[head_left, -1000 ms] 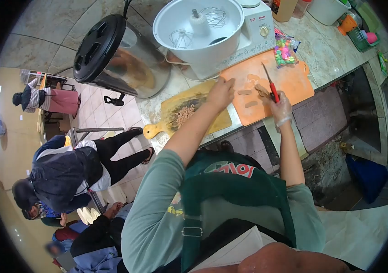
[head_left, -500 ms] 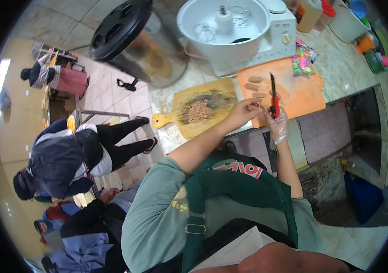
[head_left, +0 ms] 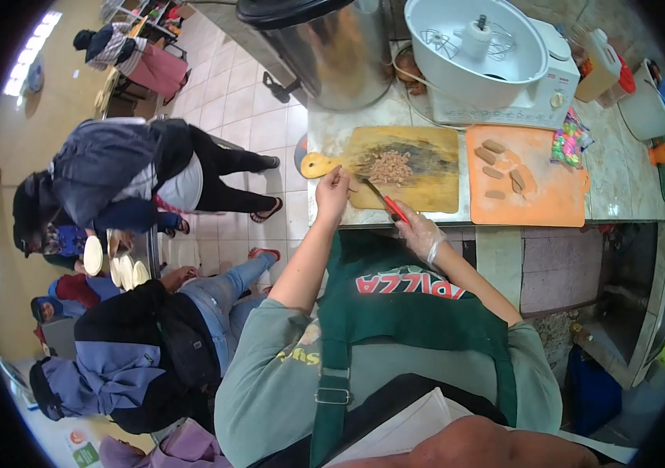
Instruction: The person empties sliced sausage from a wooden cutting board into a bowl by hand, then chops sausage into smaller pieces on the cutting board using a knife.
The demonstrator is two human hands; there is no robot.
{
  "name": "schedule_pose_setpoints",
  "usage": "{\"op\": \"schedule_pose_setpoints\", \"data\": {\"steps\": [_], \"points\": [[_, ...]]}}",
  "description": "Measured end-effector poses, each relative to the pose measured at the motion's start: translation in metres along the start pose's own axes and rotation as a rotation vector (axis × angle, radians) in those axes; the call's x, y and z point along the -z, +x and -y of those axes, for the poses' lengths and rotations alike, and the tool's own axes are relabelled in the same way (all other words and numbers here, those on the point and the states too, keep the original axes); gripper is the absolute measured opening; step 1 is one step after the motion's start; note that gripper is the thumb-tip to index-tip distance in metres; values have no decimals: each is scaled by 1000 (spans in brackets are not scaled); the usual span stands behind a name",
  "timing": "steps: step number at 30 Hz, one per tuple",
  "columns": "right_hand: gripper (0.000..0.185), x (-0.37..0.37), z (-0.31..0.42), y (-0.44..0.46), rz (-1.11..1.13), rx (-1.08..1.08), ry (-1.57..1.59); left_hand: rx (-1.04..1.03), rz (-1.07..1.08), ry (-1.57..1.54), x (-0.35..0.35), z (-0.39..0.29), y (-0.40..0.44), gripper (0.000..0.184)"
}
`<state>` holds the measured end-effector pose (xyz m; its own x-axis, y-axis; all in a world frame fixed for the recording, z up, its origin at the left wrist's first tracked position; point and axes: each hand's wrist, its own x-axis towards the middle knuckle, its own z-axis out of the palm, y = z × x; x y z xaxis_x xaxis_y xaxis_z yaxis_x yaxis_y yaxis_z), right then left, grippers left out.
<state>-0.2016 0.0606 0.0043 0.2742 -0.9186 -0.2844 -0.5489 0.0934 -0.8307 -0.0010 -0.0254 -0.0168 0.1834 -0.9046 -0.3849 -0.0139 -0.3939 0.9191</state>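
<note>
My right hand [head_left: 420, 236], in a clear plastic glove, grips a knife [head_left: 396, 209] by its red handle. The dark blade points up and left over the near edge of the worn yellow wooden cutting board [head_left: 435, 148]. Chopped brown bits [head_left: 392, 168] lie in a small heap on that board. Bare and pinched closed, my left hand [head_left: 334, 189] is beside the board's handle; whatever sits between its fingertips is too small to name. To the right, several brown oblong pieces [head_left: 493, 173] rest on an orange cutting board [head_left: 531, 207].
A white mixer bowl with whisks [head_left: 457, 74] and a large clear container with a black lid [head_left: 332, 62] stand behind the boards. A colourful packet [head_left: 570, 140] lies on the orange board's far corner. Several people, one with a backpack [head_left: 110, 168], are at the left.
Both hands have moved left from the orange board to the yellow board, the right carrying the knife. The blade has swung from pointing away to pointing up-left. My view has shifted.
</note>
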Motion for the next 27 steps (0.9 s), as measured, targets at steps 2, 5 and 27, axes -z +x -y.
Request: {"op": "schedule_pose_setpoints", "data": {"steps": [2, 5, 27], "points": [[45, -4, 1, 1, 6, -33, -65, -91, 50, 174, 1, -1, -1, 42], [47, 5, 8, -1, -26, -122, -54, -142, 6, 206, -1, 5, 4, 39], [63, -17, 43, 13, -22, -32, -434, -56, -96, 220, -16, -11, -4, 16]]}}
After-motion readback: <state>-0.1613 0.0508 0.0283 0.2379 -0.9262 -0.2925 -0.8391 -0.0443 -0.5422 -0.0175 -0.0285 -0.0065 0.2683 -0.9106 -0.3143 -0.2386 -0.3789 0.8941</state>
